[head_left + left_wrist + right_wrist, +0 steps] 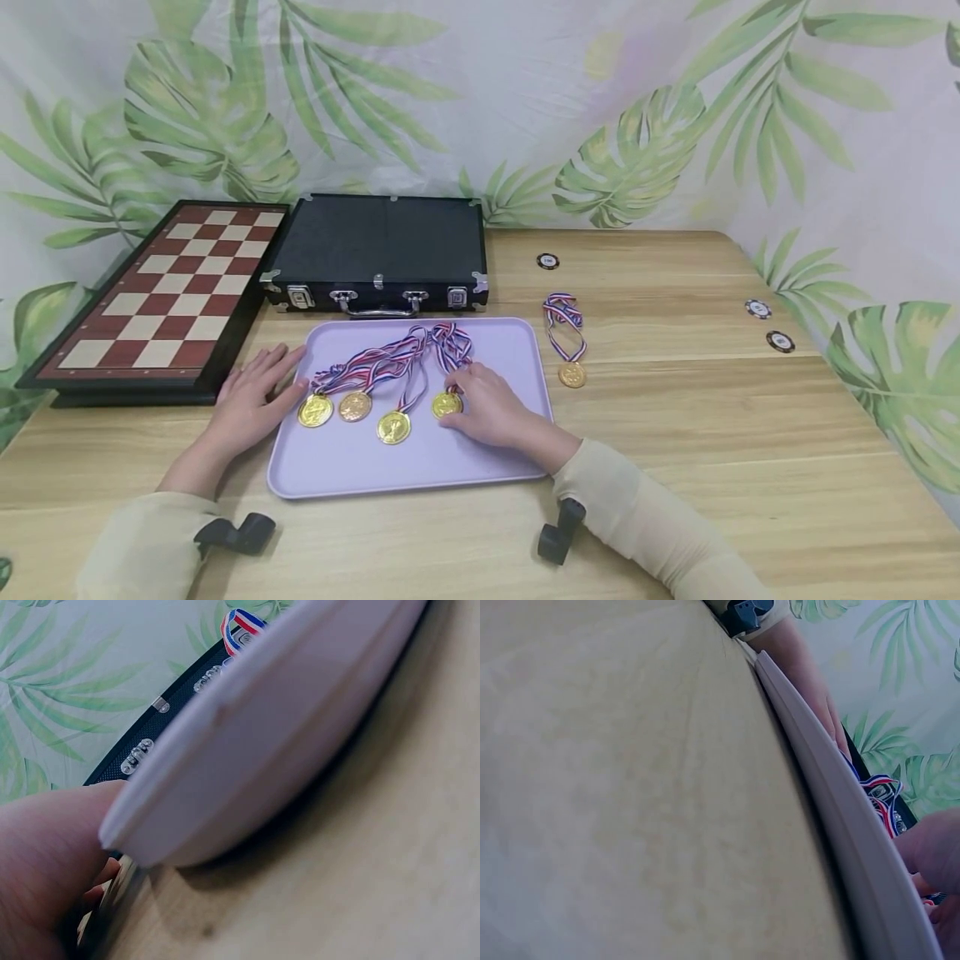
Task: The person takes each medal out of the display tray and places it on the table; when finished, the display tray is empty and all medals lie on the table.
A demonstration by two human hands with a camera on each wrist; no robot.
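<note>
— How do our hands lie?

— Our left hand [251, 400] rests flat, fingers straight and spread, at the lilac tray's [420, 467] nine o'clock edge. Our right hand [491, 408] lies inside, fingertips touching the rightmost medal [447, 405].

— What's in the tray?

— Four gold medals with striped ribbons [397, 358]. A fifth medal [572, 374] lies on the table at three o'clock.

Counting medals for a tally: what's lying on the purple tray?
On the purple tray: four gold medals with tangled ribbons. The right hand covers part of one medal.
</note>
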